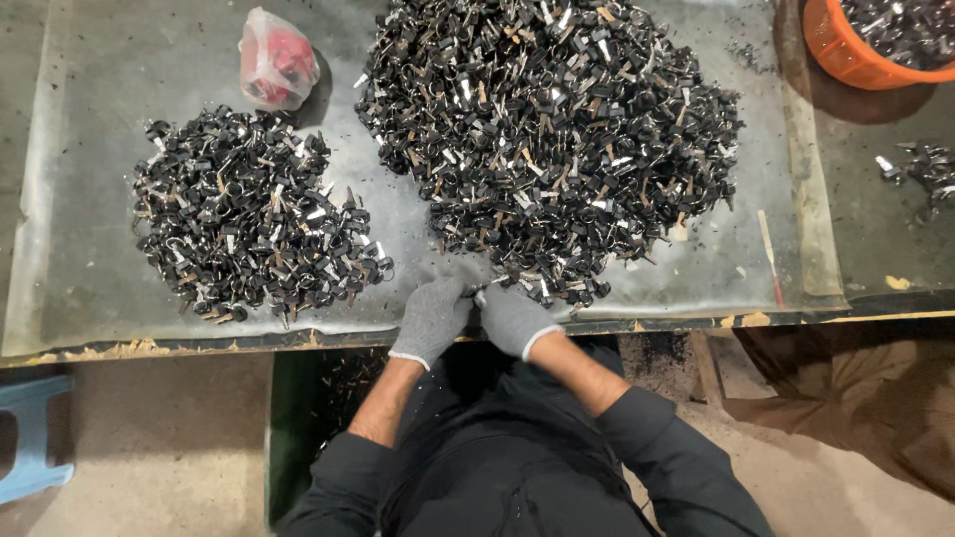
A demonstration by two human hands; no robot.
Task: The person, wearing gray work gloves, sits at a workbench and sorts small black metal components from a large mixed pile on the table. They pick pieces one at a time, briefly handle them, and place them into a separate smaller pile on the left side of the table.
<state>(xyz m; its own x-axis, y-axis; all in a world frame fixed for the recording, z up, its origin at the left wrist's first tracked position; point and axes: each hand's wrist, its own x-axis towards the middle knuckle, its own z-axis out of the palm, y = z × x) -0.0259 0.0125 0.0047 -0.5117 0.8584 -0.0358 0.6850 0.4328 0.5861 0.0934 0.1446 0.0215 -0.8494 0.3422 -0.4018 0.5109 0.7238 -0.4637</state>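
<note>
Both grey-gloved hands, left (431, 320) and right (512, 320), pinch one small black-and-metal clip (484, 288) at the worktop (90, 278) edge; fumbled, it likely drops to the floor or nudges the big clip heap (547, 129).

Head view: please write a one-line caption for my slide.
Gloved left hand and right hand meet at the table edge, between a small pile and a large pile of black parts.

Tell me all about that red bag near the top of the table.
The red bag is a small, crumpled pouch of thin clear plastic with something red bunched inside. It lies slumped on the grey table sheet, just above the smaller pile of black metal parts, apart from the big pile. Neither gloved hand is near it.
</note>
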